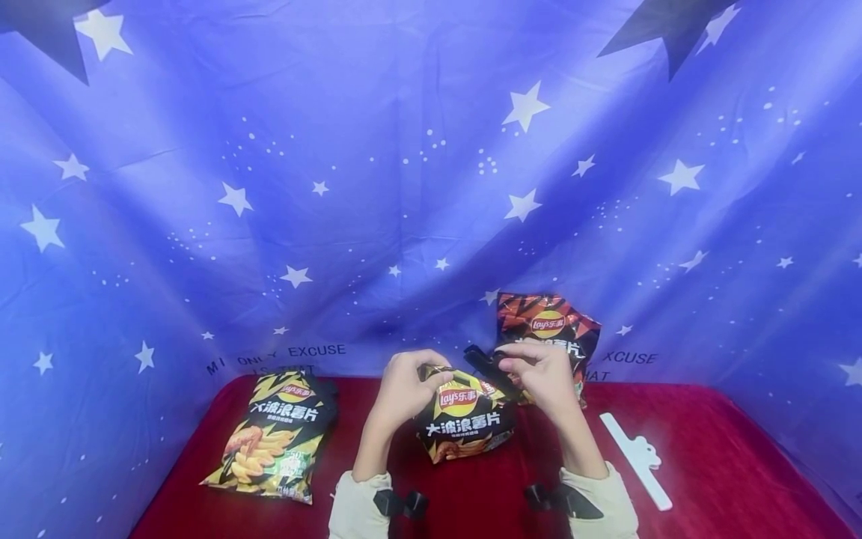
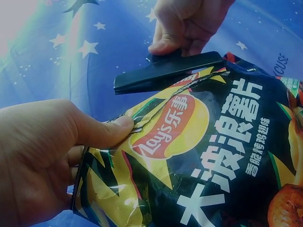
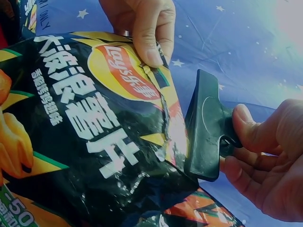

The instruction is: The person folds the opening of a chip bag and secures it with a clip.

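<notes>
A black and yellow Lay's chip bag (image 1: pixel 465 419) is held up with its top edge folded over. My left hand (image 1: pixel 409 385) pinches the bag's folded top at its left end, thumb on the front, as the left wrist view shows. A black bag clip (image 3: pixel 204 127) is pinched by its handles between the thumb and fingers of my right hand (image 1: pixel 542 374). The clip's long jaw lies along the fold's right part, close to the top edge. Whether the clip touches the bag, I cannot tell.
A second black and yellow chip bag (image 1: pixel 269 438) lies at the left of the red-covered table (image 1: pixel 714 449). Behind my right hand stands a red chip bag (image 1: pixel 548 318). A white bag clip (image 1: pixel 636 460) lies at the right. A blue star-printed cloth (image 1: pixel 404 187) hangs behind.
</notes>
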